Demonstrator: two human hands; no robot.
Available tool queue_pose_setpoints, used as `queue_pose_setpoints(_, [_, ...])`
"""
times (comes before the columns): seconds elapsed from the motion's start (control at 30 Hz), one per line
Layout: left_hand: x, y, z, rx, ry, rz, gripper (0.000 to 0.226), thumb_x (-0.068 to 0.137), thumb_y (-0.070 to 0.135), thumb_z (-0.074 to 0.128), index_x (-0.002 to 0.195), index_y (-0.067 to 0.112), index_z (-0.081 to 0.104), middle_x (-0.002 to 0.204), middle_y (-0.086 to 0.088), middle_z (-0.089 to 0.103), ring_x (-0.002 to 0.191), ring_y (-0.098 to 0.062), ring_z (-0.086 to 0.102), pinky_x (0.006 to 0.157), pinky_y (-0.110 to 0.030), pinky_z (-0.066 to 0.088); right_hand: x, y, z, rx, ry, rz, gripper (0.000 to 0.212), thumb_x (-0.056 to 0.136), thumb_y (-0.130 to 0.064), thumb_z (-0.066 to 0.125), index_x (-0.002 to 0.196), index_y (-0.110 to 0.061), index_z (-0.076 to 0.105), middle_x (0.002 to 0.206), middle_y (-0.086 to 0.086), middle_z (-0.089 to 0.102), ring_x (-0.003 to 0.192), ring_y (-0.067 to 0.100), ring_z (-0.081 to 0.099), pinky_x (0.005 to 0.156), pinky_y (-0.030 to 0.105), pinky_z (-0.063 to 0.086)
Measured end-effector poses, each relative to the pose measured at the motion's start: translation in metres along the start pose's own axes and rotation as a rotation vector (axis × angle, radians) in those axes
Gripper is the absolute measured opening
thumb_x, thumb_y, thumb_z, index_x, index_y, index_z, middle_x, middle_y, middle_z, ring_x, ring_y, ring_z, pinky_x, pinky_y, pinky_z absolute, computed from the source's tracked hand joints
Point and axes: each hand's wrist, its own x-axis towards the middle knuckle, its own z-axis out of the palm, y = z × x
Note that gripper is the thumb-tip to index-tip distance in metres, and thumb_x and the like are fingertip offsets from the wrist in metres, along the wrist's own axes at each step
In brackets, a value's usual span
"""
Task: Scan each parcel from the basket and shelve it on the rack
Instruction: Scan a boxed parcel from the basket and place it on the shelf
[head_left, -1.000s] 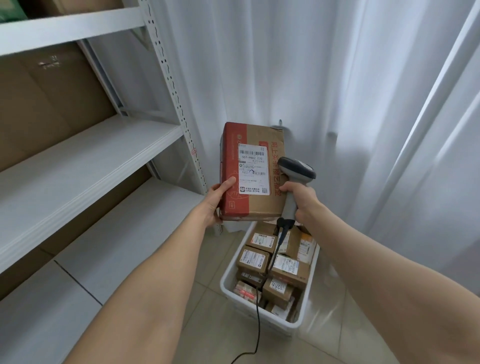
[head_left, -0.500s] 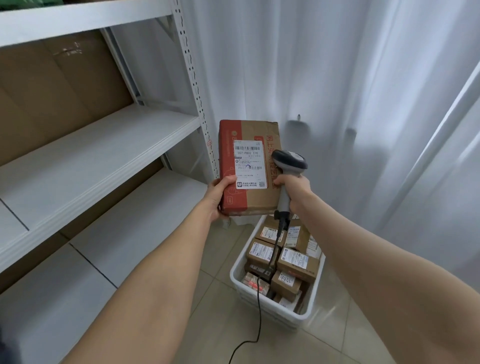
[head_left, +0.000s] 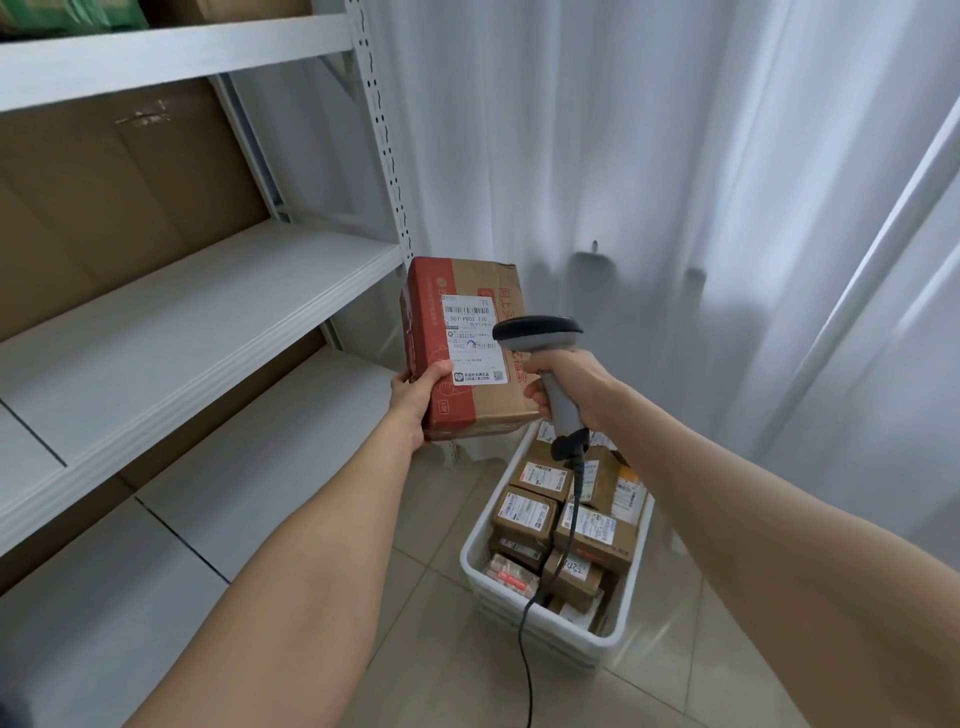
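White curtains (head_left: 623, 156), beige floor tiles (head_left: 441, 649), white rack (head_left: 156, 322) at left

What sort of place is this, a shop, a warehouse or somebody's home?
Most likely a small parcel depot or pickup stockroom: a white metal rack, a white basket of labelled cardboard parcels on the tiled floor, and a corded barcode scanner held up to a red-and-brown parcel.

Left hand (head_left: 415, 402) grips parcel (head_left: 493, 410) at lower left corner, label (head_left: 472, 338) facing viewer | right hand (head_left: 576, 384) grips scanner (head_left: 540, 332) by handle, head just beside label | basket (head_left: 561, 639) of boxes on floor, right | rack (head_left: 197, 312) left.
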Motion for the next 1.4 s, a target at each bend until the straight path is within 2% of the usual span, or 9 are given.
queue_pose_setpoints(0.13, [0.002, 0.001, -0.003, -0.003, 0.009, -0.001, 0.082, 0.073, 0.036, 0.079, 0.138, 0.024, 0.032, 0.120, -0.010, 0.061, 0.089, -0.025, 0.062, 0.064, -0.038, 0.050, -0.004, -0.006, 0.002, -0.018, -0.020, 0.014, 0.024, 0.089, -0.011, 0.059, 0.110, 0.001, 0.060, 0.064, 0.008, 0.060, 0.047, 0.013, 0.052, 0.045, 0.022, 0.047])
queue_pose_setpoints(0.4, [0.005, 0.004, -0.010, -0.007, 0.009, -0.013, 0.081, 0.070, 0.040, 0.079, 0.135, 0.024, 0.035, 0.120, -0.010, 0.061, 0.093, -0.027, 0.063, 0.064, -0.039, 0.051, -0.013, -0.016, 0.005, -0.058, -0.042, 0.002, 0.008, 0.089, -0.009, 0.057, 0.095, -0.004, 0.058, 0.061, 0.006, 0.056, 0.047, 0.012, 0.049, 0.046, 0.022, 0.045])
queue_pose_setpoints(0.63, [0.005, 0.011, -0.017, -0.027, 0.005, -0.004, 0.086, 0.062, 0.044, 0.082, 0.134, 0.025, 0.039, 0.118, -0.009, 0.063, 0.096, -0.029, 0.064, 0.069, -0.042, 0.054, -0.022, -0.021, 0.010, -0.037, -0.049, 0.007, 0.003, 0.090, -0.008, 0.054, 0.089, -0.006, 0.056, 0.058, 0.006, 0.054, 0.048, 0.013, 0.047, 0.048, 0.023, 0.044])
queue_pose_setpoints(0.8, [0.005, 0.015, -0.023, -0.030, 0.004, 0.019, 0.081, 0.066, 0.041, 0.081, 0.133, 0.023, 0.038, 0.118, -0.009, 0.063, 0.097, -0.029, 0.064, 0.069, -0.042, 0.054, -0.029, -0.026, 0.014, -0.044, -0.060, -0.018, 0.002, 0.090, -0.008, 0.054, 0.089, -0.007, 0.056, 0.058, 0.005, 0.054, 0.049, 0.013, 0.047, 0.050, 0.023, 0.044])
queue_pose_setpoints(0.93, [0.007, 0.017, -0.028, -0.034, 0.000, 0.028, 0.083, 0.066, 0.040, 0.082, 0.134, 0.023, 0.037, 0.118, -0.010, 0.063, 0.099, -0.030, 0.064, 0.082, -0.051, 0.054, -0.032, -0.030, 0.017, -0.050, -0.068, -0.030, 0.003, 0.090, -0.008, 0.054, 0.090, -0.007, 0.056, 0.057, 0.005, 0.054, 0.048, 0.013, 0.047, 0.049, 0.023, 0.044])
queue_pose_setpoints(1.0, [0.008, 0.018, -0.032, -0.033, -0.005, 0.027, 0.085, 0.065, 0.041, 0.082, 0.134, 0.024, 0.036, 0.118, -0.010, 0.062, 0.099, -0.030, 0.064, 0.085, -0.053, 0.053, -0.034, -0.032, 0.019, -0.058, -0.070, -0.038, 0.003, 0.090, -0.008, 0.054, 0.090, -0.007, 0.056, 0.057, 0.005, 0.054, 0.047, 0.013, 0.047, 0.048, 0.023, 0.045])
queue_pose_setpoints(1.17, [0.006, 0.018, -0.037, -0.039, -0.009, 0.017, 0.086, 0.064, 0.042, 0.082, 0.135, 0.024, 0.037, 0.117, -0.010, 0.063, 0.098, -0.031, 0.064, 0.081, -0.051, 0.054, -0.035, -0.033, 0.024, -0.066, -0.084, -0.029, 0.003, 0.090, -0.009, 0.055, 0.092, -0.007, 0.056, 0.059, 0.005, 0.055, 0.050, 0.013, 0.048, 0.050, 0.024, 0.045])
queue_pose_setpoints(1.3, [0.001, 0.017, -0.035, -0.035, -0.030, 0.022, 0.080, 0.069, 0.039, 0.080, 0.134, 0.022, 0.038, 0.118, -0.010, 0.063, 0.094, -0.028, 0.064, 0.064, -0.038, 0.052, -0.033, -0.031, 0.032, 0.038, -0.088, -0.031, 0.007, 0.091, -0.010, 0.057, 0.094, -0.004, 0.057, 0.058, 0.005, 0.056, 0.048, 0.013, 0.049, 0.047, 0.023, 0.046])
queue_pose_setpoints(1.4, [-0.002, 0.016, -0.033, -0.015, -0.045, 0.031, 0.080, 0.071, 0.039, 0.079, 0.136, 0.022, 0.037, 0.119, -0.010, 0.063, 0.091, -0.026, 0.064, 0.060, -0.036, 0.049, -0.030, -0.036, 0.037, 0.087, -0.056, -0.056, 0.015, 0.089, -0.010, 0.058, 0.101, -0.001, 0.058, 0.061, 0.008, 0.058, 0.048, 0.015, 0.051, 0.046, 0.024, 0.047])
